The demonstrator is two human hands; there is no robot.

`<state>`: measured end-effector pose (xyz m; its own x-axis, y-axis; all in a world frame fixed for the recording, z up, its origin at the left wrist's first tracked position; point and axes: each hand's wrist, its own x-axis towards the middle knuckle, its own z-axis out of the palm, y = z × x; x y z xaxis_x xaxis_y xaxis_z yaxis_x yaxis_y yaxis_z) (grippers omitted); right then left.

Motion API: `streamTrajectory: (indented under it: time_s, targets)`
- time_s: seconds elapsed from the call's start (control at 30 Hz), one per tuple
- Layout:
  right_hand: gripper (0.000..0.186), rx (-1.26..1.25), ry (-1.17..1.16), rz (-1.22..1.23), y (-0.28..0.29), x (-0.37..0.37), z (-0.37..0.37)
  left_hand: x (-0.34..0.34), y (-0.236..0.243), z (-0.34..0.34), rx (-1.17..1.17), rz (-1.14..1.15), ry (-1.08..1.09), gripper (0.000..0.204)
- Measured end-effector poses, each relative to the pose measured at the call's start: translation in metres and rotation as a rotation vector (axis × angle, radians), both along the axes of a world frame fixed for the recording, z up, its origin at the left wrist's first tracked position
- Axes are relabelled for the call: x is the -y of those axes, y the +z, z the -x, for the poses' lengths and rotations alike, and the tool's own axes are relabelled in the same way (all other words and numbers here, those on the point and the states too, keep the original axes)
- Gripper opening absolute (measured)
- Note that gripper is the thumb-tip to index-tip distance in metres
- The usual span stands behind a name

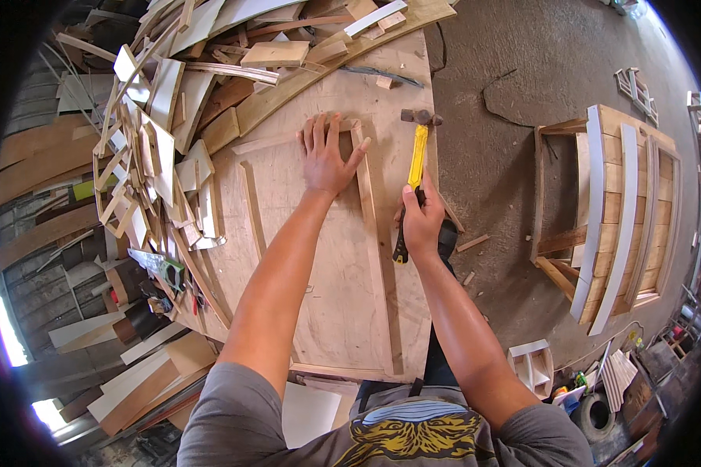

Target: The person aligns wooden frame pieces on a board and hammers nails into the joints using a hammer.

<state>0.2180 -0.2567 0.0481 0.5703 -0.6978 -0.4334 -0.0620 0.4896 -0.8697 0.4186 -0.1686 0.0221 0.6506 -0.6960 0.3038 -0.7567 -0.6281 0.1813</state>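
Observation:
My right hand [422, 222] grips a hammer [417, 156] by its yellow and black handle. The hammer's rusty head points away from me, over the right edge of the plywood worktable [331, 296]. With fingers spread, my left hand [331, 156] rests on the far right corner of a thin wooden frame [374, 249] lying on the table. Its thumb lies along the corner, and the hand covers part of the far strip. A loose narrow wood strip [251, 210] lies to the left, near my left forearm.
A heap of wood offcuts [156, 156] covers the table's far left side. A handsaw [154, 263] lies at its lower edge. On the concrete floor to the right stands a slatted wooden piece [631, 218]. A tire [597, 416] and clutter sit at lower right.

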Motion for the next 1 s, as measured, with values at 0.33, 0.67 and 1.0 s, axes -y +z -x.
streamTrajectory:
  time_s: [0.33,0.67,1.0]
  targets:
    - [0.046,0.029,0.003,-0.095,-0.001,0.004,0.004,0.054,0.004,-0.076,-0.092,0.280,-0.227,0.025]
    - [0.060,-0.016,0.040,-0.128,0.003,0.003,0.009,0.086,0.001,-0.071,0.104,0.154,-0.056,0.037]
    - [0.066,-0.074,0.191,-0.171,0.014,-0.002,0.016,0.090,-0.004,-0.072,-0.024,0.054,0.008,0.045]
